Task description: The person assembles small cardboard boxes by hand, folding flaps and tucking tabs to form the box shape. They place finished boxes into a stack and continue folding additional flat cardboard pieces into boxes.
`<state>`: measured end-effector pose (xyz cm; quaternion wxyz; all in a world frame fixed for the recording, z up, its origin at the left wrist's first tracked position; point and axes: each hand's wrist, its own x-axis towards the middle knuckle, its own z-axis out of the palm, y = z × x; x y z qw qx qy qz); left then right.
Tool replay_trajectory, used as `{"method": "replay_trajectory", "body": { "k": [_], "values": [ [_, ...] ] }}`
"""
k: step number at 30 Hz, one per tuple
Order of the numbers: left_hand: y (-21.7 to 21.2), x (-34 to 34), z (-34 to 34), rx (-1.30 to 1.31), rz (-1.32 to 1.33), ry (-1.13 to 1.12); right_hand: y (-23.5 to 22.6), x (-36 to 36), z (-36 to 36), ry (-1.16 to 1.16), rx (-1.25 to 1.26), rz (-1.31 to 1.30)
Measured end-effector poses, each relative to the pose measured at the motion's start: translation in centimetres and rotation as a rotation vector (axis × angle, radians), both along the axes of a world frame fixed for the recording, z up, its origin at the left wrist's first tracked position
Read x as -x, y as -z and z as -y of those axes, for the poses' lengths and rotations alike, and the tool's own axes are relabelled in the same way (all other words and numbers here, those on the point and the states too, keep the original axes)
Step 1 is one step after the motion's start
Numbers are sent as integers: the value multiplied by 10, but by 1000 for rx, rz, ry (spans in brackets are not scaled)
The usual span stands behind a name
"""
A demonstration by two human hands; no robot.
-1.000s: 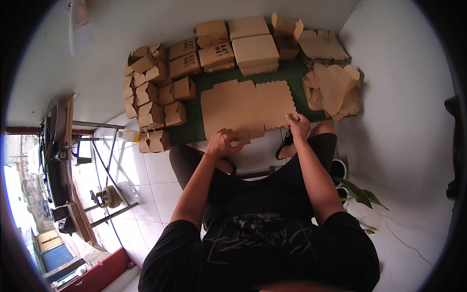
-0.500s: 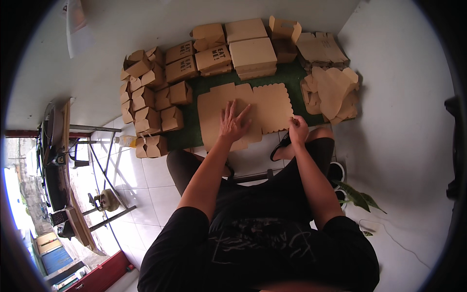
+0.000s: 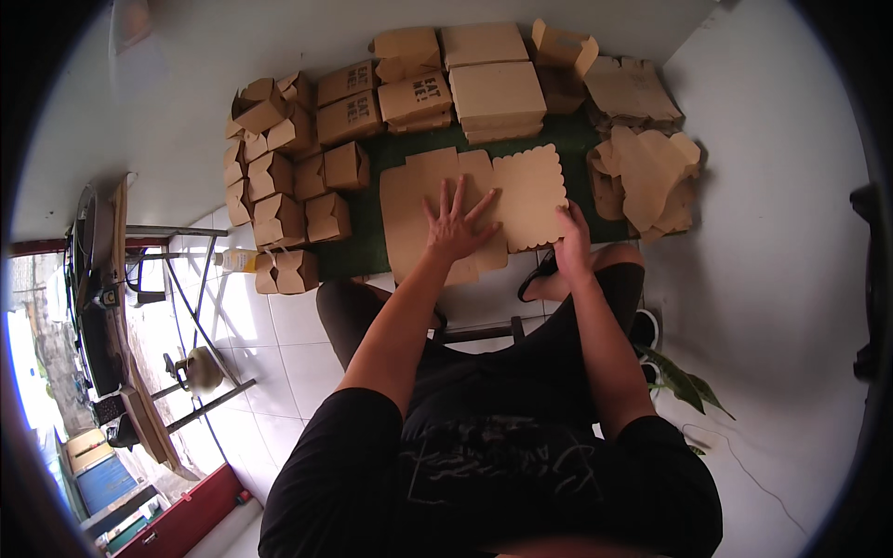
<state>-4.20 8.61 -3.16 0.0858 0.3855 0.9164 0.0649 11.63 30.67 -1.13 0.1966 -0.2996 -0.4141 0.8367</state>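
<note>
A flat brown cardboard box blank (image 3: 405,209) lies on a green-topped low table before me. My left hand (image 3: 454,231) presses palm-down on its middle, fingers spread. At the right of the blank is its scalloped-edged flap (image 3: 532,197). The right edge of that flap is pinched in my right hand (image 3: 575,240), near the lower corner, with the thumb on top and the other fingers mostly hidden. The flap looks slightly raised along that side.
Small folded boxes (image 3: 279,219) are stacked at the left, and larger folded boxes (image 3: 498,98) stand along the back. Flat cardboard blanks (image 3: 633,93) and loose brown cut pieces (image 3: 651,177) are piled at the right. A yellow-labelled bottle (image 3: 239,260) is beside the table's left end.
My right hand has shifted its hold on the scalloped flap, and the flap now tilts up a little. My left hand's fingers have spread wider on the blank. The whole view has shifted slightly.
</note>
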Motion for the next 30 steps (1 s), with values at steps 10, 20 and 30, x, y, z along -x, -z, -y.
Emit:
{"method": "replay_trajectory", "body": {
  "k": [10,20,30],
  "values": [
    [0,5,-1,15,102,-25,-18,17,-40,-250,465,-128],
    [-4,7,-9,86,117,-31,25,42,-65,-176,-1126,594],
    [13,-10,-63,-263,-51,99,69,35,-75,-47,-1037,398]
  ]
}}
